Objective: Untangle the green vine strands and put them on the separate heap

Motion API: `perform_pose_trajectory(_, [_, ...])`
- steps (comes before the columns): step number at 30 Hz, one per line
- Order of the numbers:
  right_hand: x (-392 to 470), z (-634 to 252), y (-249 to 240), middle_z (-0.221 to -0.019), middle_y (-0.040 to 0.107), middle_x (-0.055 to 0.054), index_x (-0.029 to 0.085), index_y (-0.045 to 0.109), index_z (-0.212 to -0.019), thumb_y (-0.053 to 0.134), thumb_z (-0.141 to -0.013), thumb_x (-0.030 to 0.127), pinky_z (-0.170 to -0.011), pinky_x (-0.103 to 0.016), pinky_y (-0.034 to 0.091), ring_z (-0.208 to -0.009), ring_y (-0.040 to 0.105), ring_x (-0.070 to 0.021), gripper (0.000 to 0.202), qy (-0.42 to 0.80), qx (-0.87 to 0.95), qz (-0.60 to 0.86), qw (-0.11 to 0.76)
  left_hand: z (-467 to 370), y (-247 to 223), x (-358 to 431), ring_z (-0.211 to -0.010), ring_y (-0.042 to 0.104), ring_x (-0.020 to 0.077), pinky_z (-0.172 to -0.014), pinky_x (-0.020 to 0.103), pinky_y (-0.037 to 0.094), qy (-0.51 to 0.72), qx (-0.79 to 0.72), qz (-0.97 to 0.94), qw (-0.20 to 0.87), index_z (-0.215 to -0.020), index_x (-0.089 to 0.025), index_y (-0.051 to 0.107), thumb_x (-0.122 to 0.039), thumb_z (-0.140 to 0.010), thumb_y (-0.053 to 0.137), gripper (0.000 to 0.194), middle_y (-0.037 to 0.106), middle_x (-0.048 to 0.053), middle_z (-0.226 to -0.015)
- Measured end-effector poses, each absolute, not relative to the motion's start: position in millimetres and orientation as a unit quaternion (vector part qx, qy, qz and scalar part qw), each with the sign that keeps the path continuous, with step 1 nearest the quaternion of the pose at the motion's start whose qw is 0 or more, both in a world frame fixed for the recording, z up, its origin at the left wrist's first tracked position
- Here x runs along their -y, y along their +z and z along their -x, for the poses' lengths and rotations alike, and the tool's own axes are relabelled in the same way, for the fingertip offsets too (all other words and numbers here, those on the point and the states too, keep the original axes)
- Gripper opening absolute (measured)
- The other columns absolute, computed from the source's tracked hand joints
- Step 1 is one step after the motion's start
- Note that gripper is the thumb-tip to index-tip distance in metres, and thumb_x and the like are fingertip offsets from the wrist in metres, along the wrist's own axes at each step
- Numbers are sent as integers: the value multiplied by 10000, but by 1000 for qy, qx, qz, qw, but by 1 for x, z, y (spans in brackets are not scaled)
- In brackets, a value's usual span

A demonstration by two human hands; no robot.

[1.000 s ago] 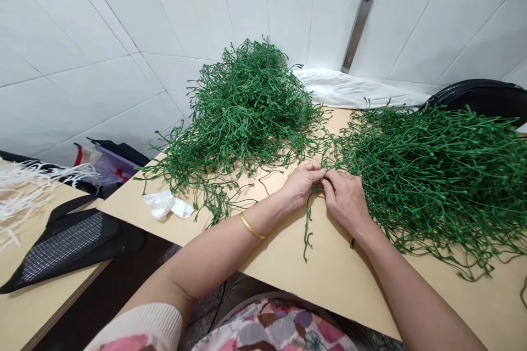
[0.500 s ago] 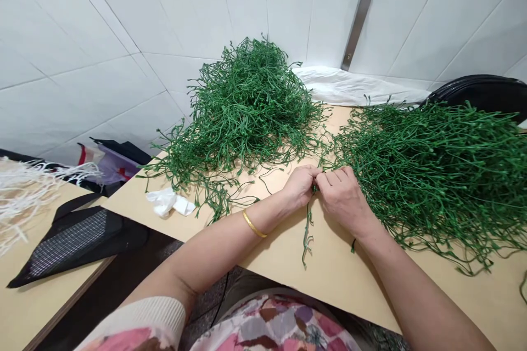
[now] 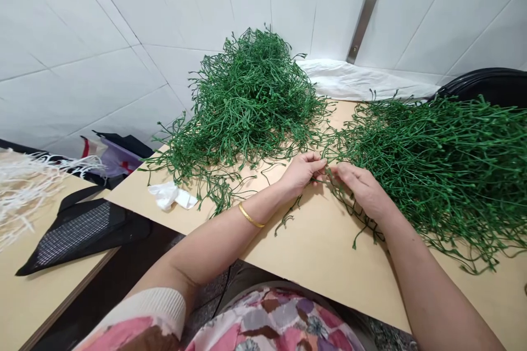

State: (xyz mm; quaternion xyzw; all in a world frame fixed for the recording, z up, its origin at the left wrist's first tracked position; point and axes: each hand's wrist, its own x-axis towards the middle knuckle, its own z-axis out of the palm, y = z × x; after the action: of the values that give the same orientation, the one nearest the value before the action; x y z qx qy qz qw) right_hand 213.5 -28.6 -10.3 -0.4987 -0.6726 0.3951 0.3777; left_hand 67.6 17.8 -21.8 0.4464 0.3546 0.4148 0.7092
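Note:
My left hand (image 3: 303, 171), with a gold bangle on its wrist, pinches a thin green artificial stem (image 3: 288, 218) whose tail hangs down toward the table. Just to its right, my right hand (image 3: 359, 184) is closed on more green stems (image 3: 349, 208), which trail below its fingers. A small gap lies between the two hands, and strands span it. Behind them rises a tall heap of green artificial stems (image 3: 251, 93). A second pile of stems (image 3: 453, 170) spreads beside my right forearm. The exact grip of the right fingertips is partly hidden.
All of this lies on a tan table (image 3: 329, 269) against a tiled wall. A crumpled white tissue (image 3: 172, 196) sits near its left edge. On another table at left are a black mesh piece (image 3: 74, 230) and white strands (image 3: 37, 192). White cloth (image 3: 366, 81) lies along the wall.
My hands, which were pressed together, have come slightly apart. The right one moved rightward with stems now trailing from it; the hanging stem under the left has swung left.

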Motion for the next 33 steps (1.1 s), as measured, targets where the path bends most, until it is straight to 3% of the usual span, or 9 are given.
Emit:
perform_pose_trajectory(3, [27,-213,-12,-755,603,-46,151,661,-814,367,-838,536,-687,-277,416,-720,521,-150,486,414,628,517,409,-67,-21,-16,-362,371,26,-361,166,224,408,-365,-469,693,-584,-147,438,-213,-698,607,215,468,-38,-491])
perform_pose_trajectory(7, [27,-211,-13,-691,580,-16,160,632,-724,462,-793,525,-617,-249,389,-658,488,-131,408,388,655,511,399,-67,-20,-14,-350,328,18,-355,176,167,408,-375,-488,675,-563,-146,447,-249,-671,645,248,426,-51,-452])
perform_pose_trajectory(13, [28,-209,-14,-688,589,-5,158,629,-758,546,-764,384,-590,-232,382,-634,485,-118,241,381,683,503,368,-65,-20,-16,-356,311,15,-368,176,145,381,-340,-454,730,-572,-145,450,-251,-613,693,269,437,-46,-464])
perform_pose_trajectory(19, [24,-218,-19,-729,618,-24,160,653,-854,514,-767,342,-646,-272,435,-679,546,-142,245,433,641,502,387,-62,-18,-18,-355,306,13,-367,178,139,389,-345,-469,714,-589,-139,471,-271,-636,676,248,469,-36,-482])
perform_pose_trajectory(22, [22,-218,-22,-683,614,-17,152,641,-889,566,-714,351,-576,-265,430,-598,539,-130,276,470,580,520,415,-61,-17,-18,-354,285,7,-369,184,131,383,-344,-482,709,-601,-138,472,-281,-635,677,252,501,-24,-505])
perform_pose_trajectory(26, [22,-214,-22,-613,587,-2,143,630,-840,610,-680,374,-536,-251,412,-549,513,-117,282,452,579,523,432,-61,-17,-16,-366,295,4,-379,179,131,356,-333,-491,722,-609,-144,458,-197,-549,727,281,490,-37,-506])
perform_pose_trajectory(33, [19,-222,-25,-641,585,-14,160,600,-814,494,-783,365,-579,-260,434,-592,534,-128,233,349,647,544,405,-50,-9,-30,-349,283,0,-371,164,106,433,-353,-404,725,-627,-151,436,-38,-524,605,227,459,-52,-503])
